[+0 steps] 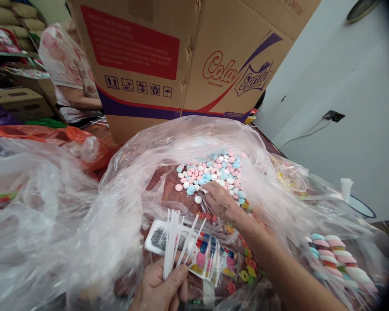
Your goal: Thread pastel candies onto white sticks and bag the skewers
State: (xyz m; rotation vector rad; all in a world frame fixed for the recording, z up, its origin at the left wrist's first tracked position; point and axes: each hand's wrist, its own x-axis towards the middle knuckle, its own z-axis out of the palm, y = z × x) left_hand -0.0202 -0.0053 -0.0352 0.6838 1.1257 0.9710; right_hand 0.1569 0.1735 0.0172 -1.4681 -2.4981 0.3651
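Observation:
My left hand (164, 285) is closed around a fanned bundle of thin white plastic sticks (171, 242), near the bottom middle of the head view. Farther forward, my right hand (218, 198) reaches to the near edge of a pile of round pink, white and pale blue candies (225, 170). Its fingers are bent together among the candies; what lies between the fingertips is hidden. Coloured gummy rings (251, 263) lie below the right forearm. Finished-looking candy skewers (339, 255), stacked in pink, blue and white, lie under clear plastic at the right.
Clear plastic sheeting (113, 224) surrounds the pile. Printed packets (210, 259) and a white object with a dark speckled patch (157, 237) lie behind the sticks. A big cardboard box (142, 99) stands at the back. At the left are an orange bag (95, 153) and another person (71, 73).

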